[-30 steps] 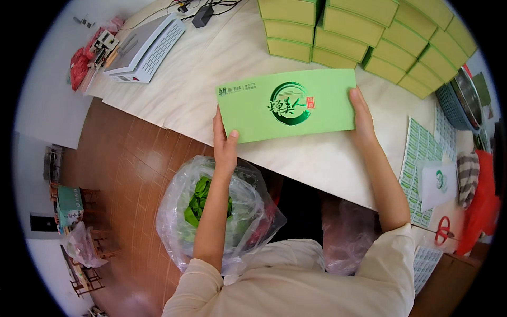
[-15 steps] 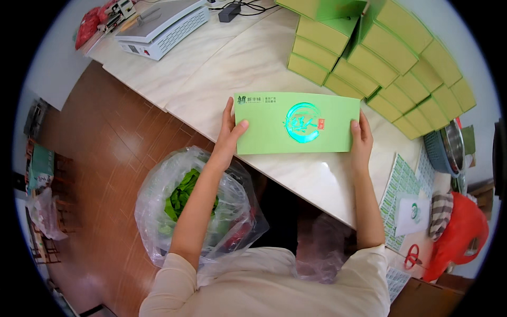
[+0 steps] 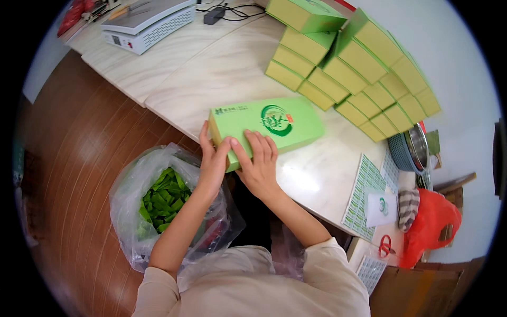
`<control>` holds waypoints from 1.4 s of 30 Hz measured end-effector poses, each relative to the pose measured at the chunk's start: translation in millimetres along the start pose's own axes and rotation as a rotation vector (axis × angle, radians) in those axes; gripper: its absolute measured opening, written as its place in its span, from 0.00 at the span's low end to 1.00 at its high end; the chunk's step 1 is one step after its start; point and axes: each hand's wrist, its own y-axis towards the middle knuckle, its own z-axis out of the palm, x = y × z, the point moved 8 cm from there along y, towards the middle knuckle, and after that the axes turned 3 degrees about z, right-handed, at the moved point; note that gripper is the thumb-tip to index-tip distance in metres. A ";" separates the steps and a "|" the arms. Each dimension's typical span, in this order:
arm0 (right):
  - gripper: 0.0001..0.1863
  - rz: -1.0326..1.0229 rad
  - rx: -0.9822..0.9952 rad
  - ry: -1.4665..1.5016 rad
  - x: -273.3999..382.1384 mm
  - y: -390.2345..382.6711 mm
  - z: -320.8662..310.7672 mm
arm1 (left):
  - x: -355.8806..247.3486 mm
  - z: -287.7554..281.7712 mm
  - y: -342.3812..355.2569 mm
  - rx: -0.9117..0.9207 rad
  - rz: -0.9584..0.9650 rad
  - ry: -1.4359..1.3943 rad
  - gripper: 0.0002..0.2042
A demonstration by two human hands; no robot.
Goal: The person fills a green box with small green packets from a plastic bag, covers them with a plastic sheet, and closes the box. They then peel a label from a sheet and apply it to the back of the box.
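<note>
A light-green box (image 3: 297, 117) with a round emblem on its lid lies at the marble table's (image 3: 177, 94) near edge, angled toward the back right. My left hand (image 3: 214, 161) grips its left end, fingers along the end and thumb near the front corner. My right hand (image 3: 257, 166) is right beside it, fingers over the lid and near side, thumb next to my left thumb. Below the table edge to the left, an open clear plastic bag (image 3: 129, 206) holds bright green packets or leaves; I cannot tell which.
Several green boxes (image 3: 351, 71) stand stacked behind; a grey machine (image 3: 150, 29), adapter and cables (image 3: 214, 16) lie back left. To the right are bowls (image 3: 404, 150), sticker sheets (image 3: 362, 193), red scissors (image 3: 384, 245), red fabric (image 3: 433, 219) and cardboard (image 3: 417, 290). Wooden floor (image 3: 79, 174) lies left.
The box has come down onto the table edge, turned with its right end toward the back. My right hand has moved from the right end to beside my left hand. The view has shifted.
</note>
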 end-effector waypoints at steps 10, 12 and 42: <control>0.33 0.646 -0.739 1.012 -70.9 23.5 -126.7 | -57.0 1.1 -42.4 0.211 0.437 0.233 0.37; 0.30 0.726 -0.809 1.234 -98.5 18.2 -126.9 | -44.4 -0.5 -41.0 0.182 0.437 0.304 0.38; 0.29 0.994 -0.035 -0.751 -223.3 -209.2 -191.4 | -28.0 34.3 -34.7 0.250 0.758 1.107 0.22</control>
